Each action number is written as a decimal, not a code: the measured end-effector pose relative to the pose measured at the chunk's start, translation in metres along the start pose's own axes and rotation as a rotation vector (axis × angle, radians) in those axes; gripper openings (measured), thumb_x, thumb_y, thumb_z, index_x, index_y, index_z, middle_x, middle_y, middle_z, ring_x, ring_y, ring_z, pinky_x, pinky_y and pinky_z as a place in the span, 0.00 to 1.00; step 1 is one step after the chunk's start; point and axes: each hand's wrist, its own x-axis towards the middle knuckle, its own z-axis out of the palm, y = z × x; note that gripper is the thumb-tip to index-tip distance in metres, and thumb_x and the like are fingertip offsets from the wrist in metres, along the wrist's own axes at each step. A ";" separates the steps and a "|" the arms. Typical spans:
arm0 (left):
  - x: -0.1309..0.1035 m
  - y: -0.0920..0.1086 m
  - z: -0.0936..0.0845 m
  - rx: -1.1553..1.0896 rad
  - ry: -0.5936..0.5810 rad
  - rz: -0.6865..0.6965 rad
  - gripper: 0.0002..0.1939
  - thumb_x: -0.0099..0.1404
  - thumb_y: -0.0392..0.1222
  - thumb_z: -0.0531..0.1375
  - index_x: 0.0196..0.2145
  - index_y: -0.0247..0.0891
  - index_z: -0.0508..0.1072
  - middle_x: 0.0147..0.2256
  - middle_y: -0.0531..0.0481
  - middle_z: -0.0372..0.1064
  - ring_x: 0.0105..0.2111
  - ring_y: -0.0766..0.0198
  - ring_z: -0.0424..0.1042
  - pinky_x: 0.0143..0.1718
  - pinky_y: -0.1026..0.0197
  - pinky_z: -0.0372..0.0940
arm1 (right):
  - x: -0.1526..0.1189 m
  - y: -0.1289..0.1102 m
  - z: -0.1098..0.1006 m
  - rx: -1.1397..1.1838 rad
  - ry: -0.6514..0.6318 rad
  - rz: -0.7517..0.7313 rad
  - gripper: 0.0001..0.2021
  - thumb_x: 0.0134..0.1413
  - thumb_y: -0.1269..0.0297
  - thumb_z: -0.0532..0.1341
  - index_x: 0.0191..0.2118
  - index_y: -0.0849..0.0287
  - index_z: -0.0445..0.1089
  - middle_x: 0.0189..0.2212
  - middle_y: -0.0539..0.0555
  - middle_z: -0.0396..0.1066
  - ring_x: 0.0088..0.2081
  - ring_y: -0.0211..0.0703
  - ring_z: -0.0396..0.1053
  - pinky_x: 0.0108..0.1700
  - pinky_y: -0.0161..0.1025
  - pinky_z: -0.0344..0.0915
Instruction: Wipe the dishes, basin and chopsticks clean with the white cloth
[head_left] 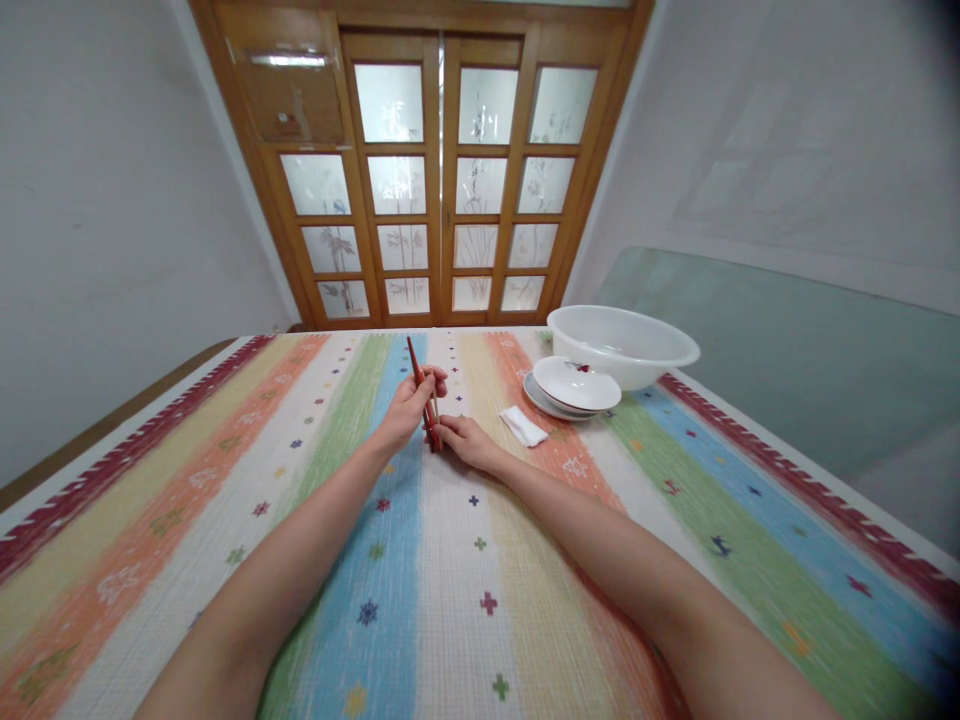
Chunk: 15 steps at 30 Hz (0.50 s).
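A bundle of chopsticks (413, 360), some dark red and at least one light wooden, stands slightly tilted over the middle of the table. My left hand (414, 405) is closed around the upper part of the bundle. Lower down, my right hand (463, 437) grips the chopsticks near their bottom ends, close to the cloth. The fingers hide part of the bundle, so how many sticks there are cannot be made out. Right of my right hand lies a folded white cloth or tissue (523, 426).
A striped tablecloth (367, 640) covers the table. To the right, a white dish (562, 388) with a floral mark sits stacked on other dishware (534, 398). Behind it stands a large translucent white basin (637, 362). Wooden glass-paned doors (442, 230) close off the far side.
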 end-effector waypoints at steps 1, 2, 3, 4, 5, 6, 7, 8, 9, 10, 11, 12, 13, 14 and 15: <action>0.001 0.000 0.000 -0.011 0.003 -0.004 0.15 0.71 0.54 0.60 0.43 0.38 0.72 0.36 0.49 0.69 0.38 0.64 0.70 0.45 0.61 0.66 | 0.000 0.001 0.000 -0.002 -0.003 0.000 0.17 0.69 0.53 0.54 0.37 0.60 0.71 0.32 0.53 0.75 0.33 0.40 0.71 0.40 0.36 0.65; 0.001 0.001 0.000 -0.028 0.003 -0.011 0.15 0.71 0.54 0.60 0.42 0.38 0.72 0.37 0.49 0.70 0.38 0.63 0.71 0.46 0.60 0.67 | 0.000 0.002 0.000 -0.007 -0.005 0.001 0.16 0.70 0.53 0.54 0.39 0.60 0.71 0.33 0.53 0.76 0.34 0.40 0.72 0.40 0.36 0.65; 0.001 0.002 0.000 -0.047 -0.001 -0.018 0.16 0.71 0.54 0.60 0.41 0.38 0.71 0.37 0.49 0.70 0.39 0.63 0.72 0.48 0.58 0.68 | 0.000 0.003 0.001 -0.014 -0.007 0.001 0.16 0.70 0.53 0.54 0.40 0.60 0.72 0.33 0.53 0.76 0.35 0.41 0.72 0.41 0.36 0.65; 0.002 0.002 0.000 -0.066 -0.010 -0.024 0.16 0.71 0.55 0.60 0.41 0.38 0.71 0.37 0.48 0.71 0.39 0.62 0.73 0.49 0.56 0.68 | 0.000 0.004 0.001 -0.022 -0.010 0.002 0.16 0.70 0.53 0.54 0.41 0.60 0.72 0.34 0.53 0.76 0.35 0.41 0.72 0.41 0.36 0.65; 0.002 0.003 0.000 -0.082 -0.024 -0.033 0.16 0.71 0.55 0.60 0.42 0.38 0.70 0.37 0.48 0.72 0.40 0.61 0.74 0.50 0.54 0.69 | 0.000 0.005 0.001 -0.029 -0.013 0.003 0.16 0.70 0.53 0.55 0.42 0.60 0.73 0.34 0.53 0.76 0.35 0.41 0.72 0.41 0.36 0.65; 0.002 0.005 0.000 -0.092 -0.040 -0.045 0.16 0.71 0.55 0.59 0.43 0.38 0.70 0.37 0.47 0.73 0.40 0.60 0.74 0.50 0.53 0.69 | 0.001 0.005 0.000 -0.037 -0.018 0.006 0.16 0.69 0.53 0.55 0.43 0.60 0.73 0.34 0.53 0.76 0.35 0.41 0.72 0.41 0.36 0.64; 0.002 0.006 -0.001 -0.095 -0.057 -0.061 0.17 0.71 0.55 0.59 0.45 0.38 0.71 0.38 0.46 0.74 0.40 0.59 0.75 0.51 0.53 0.69 | 0.001 0.005 0.000 -0.047 -0.022 0.007 0.16 0.69 0.53 0.55 0.42 0.60 0.73 0.34 0.53 0.76 0.35 0.41 0.71 0.40 0.36 0.64; 0.003 0.007 -0.002 -0.087 -0.073 -0.077 0.17 0.72 0.55 0.59 0.45 0.38 0.71 0.38 0.45 0.75 0.41 0.59 0.76 0.51 0.53 0.69 | 0.001 0.004 -0.001 -0.061 -0.024 0.006 0.16 0.69 0.53 0.56 0.41 0.60 0.74 0.33 0.52 0.75 0.34 0.41 0.70 0.40 0.36 0.63; 0.003 0.008 -0.003 -0.070 -0.089 -0.090 0.18 0.72 0.55 0.59 0.45 0.37 0.72 0.39 0.44 0.76 0.41 0.58 0.76 0.51 0.53 0.69 | 0.001 0.004 -0.002 -0.079 -0.024 0.003 0.16 0.68 0.53 0.56 0.40 0.60 0.74 0.32 0.52 0.75 0.33 0.40 0.69 0.39 0.35 0.63; 0.003 0.010 -0.004 -0.046 -0.105 -0.100 0.18 0.72 0.56 0.59 0.45 0.37 0.73 0.39 0.43 0.77 0.42 0.58 0.77 0.51 0.53 0.69 | 0.001 0.002 -0.003 -0.102 -0.022 0.001 0.16 0.68 0.54 0.57 0.38 0.60 0.74 0.31 0.52 0.74 0.32 0.39 0.68 0.38 0.35 0.62; 0.004 0.010 -0.006 -0.017 -0.118 -0.105 0.19 0.72 0.56 0.58 0.44 0.36 0.74 0.40 0.42 0.77 0.43 0.57 0.77 0.51 0.54 0.68 | 0.001 0.001 -0.003 -0.125 -0.017 -0.002 0.16 0.67 0.54 0.57 0.37 0.60 0.74 0.30 0.51 0.74 0.31 0.39 0.67 0.37 0.34 0.61; 0.005 0.011 -0.008 0.008 -0.125 -0.105 0.19 0.72 0.57 0.58 0.43 0.36 0.74 0.40 0.41 0.77 0.43 0.57 0.77 0.51 0.54 0.68 | 0.001 0.000 -0.004 -0.140 -0.013 -0.004 0.15 0.67 0.55 0.58 0.35 0.61 0.74 0.30 0.51 0.73 0.30 0.38 0.66 0.36 0.34 0.60; 0.005 0.012 -0.009 0.022 -0.120 -0.104 0.19 0.71 0.57 0.58 0.41 0.36 0.75 0.40 0.41 0.78 0.43 0.56 0.77 0.51 0.54 0.68 | 0.000 -0.001 -0.005 -0.142 -0.014 -0.004 0.15 0.67 0.55 0.58 0.35 0.61 0.74 0.29 0.50 0.73 0.30 0.37 0.65 0.35 0.33 0.59; 0.006 0.012 -0.010 0.015 -0.103 -0.105 0.19 0.71 0.57 0.59 0.40 0.36 0.74 0.40 0.41 0.78 0.43 0.56 0.77 0.51 0.54 0.68 | 0.000 -0.001 -0.005 -0.133 -0.018 0.000 0.15 0.67 0.56 0.57 0.35 0.61 0.74 0.29 0.50 0.72 0.30 0.37 0.64 0.35 0.33 0.59; 0.006 0.011 -0.011 -0.015 -0.075 -0.112 0.19 0.70 0.57 0.60 0.39 0.36 0.74 0.40 0.41 0.78 0.42 0.56 0.77 0.52 0.53 0.68 | 0.000 -0.001 -0.005 -0.118 -0.021 0.007 0.15 0.67 0.56 0.57 0.35 0.61 0.74 0.29 0.50 0.72 0.29 0.37 0.64 0.34 0.33 0.58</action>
